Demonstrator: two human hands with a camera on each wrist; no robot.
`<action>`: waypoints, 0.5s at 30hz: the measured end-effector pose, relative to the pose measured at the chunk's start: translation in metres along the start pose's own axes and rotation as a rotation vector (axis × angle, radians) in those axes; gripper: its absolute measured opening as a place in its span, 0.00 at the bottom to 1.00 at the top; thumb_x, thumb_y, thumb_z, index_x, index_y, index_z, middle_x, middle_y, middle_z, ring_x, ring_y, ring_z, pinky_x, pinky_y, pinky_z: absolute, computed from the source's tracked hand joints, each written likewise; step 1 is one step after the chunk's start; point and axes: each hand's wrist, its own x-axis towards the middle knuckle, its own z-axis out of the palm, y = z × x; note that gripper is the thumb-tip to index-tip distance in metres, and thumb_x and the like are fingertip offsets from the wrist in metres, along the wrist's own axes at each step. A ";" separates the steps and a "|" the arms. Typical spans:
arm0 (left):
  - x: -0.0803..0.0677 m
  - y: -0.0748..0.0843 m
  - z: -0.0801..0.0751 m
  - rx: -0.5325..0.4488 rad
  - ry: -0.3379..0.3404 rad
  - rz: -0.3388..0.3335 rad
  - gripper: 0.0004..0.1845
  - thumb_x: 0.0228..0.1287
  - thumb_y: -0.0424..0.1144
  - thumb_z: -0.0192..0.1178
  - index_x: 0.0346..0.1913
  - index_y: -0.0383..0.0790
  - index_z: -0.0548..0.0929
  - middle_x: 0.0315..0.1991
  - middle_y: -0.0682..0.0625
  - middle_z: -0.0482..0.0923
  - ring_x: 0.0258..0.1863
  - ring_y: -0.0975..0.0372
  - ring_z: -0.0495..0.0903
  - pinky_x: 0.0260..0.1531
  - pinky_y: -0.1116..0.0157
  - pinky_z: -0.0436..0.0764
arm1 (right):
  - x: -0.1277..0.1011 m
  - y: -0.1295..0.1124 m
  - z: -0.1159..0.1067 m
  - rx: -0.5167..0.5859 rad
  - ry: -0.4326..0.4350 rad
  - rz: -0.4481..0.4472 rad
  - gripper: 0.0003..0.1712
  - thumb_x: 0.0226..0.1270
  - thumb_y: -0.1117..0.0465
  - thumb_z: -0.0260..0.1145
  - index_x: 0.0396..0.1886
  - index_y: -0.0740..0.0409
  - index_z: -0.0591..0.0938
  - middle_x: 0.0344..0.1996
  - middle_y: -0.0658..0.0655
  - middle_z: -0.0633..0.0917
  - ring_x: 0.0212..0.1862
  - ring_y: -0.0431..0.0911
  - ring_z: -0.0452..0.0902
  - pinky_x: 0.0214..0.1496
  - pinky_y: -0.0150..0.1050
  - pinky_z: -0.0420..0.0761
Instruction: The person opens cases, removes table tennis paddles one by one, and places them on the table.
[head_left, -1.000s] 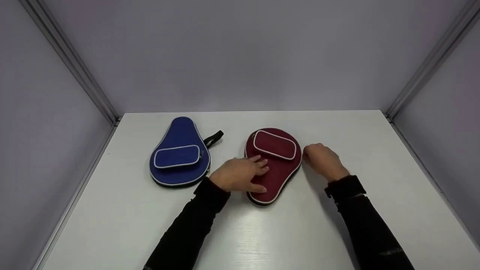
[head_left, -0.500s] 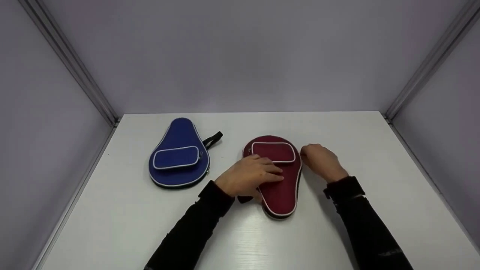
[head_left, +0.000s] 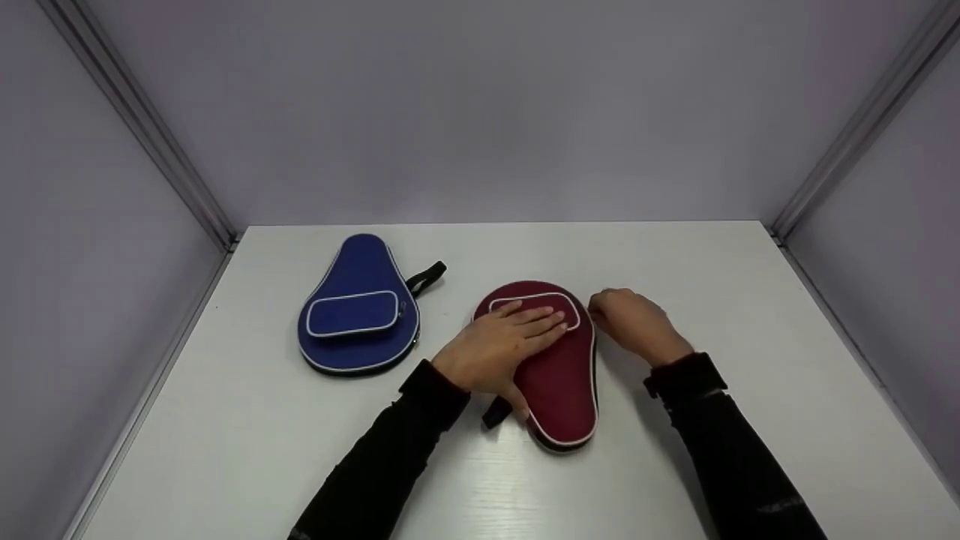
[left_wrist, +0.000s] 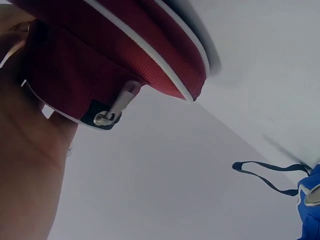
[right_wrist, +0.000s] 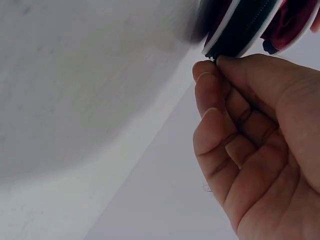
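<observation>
A dark red table tennis paddle case (head_left: 559, 390) with white piping lies on the white table, its narrow end toward me. My left hand (head_left: 499, 349) rests on it with spread fingers, partly covering the raised pocket. In the left wrist view, a metal zipper pull (left_wrist: 120, 102) hangs from that pocket. At the case's right edge, my right hand (head_left: 637, 322) pinches the end of the black side zipper (right_wrist: 245, 30) between thumb and forefinger. The zipper pull there is mostly hidden by the fingertips. A black strap (head_left: 496, 412) pokes out below my left hand.
To the left lies a blue paddle case (head_left: 364, 270) with a white-edged pocket and a black wrist strap (head_left: 426, 278). Grey panels (head_left: 487, 112) enclose the white table (head_left: 225, 435) at the back and sides.
The red case has slid toward me and turned, its narrow end swinging right. My left hand has shifted to lie flatter across the pocket. My right hand has moved slightly left, staying at the edge.
</observation>
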 end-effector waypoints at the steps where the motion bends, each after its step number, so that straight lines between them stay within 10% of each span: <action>1: 0.000 0.000 0.000 0.002 -0.006 -0.009 0.81 0.50 0.84 0.82 0.99 0.50 0.54 0.99 0.53 0.55 1.00 0.59 0.52 1.00 0.51 0.53 | 0.000 0.000 0.000 0.000 0.000 0.004 0.07 0.85 0.67 0.72 0.47 0.65 0.95 0.44 0.65 0.97 0.47 0.61 0.96 0.50 0.58 0.97; 15: 0.001 0.000 0.001 -0.027 -0.029 -0.069 0.80 0.50 0.82 0.84 0.98 0.49 0.55 0.99 0.52 0.53 1.00 0.59 0.51 1.00 0.51 0.56 | 0.000 -0.004 -0.002 -0.016 -0.023 -0.005 0.08 0.84 0.70 0.72 0.52 0.67 0.95 0.47 0.66 0.97 0.50 0.61 0.97 0.51 0.56 0.98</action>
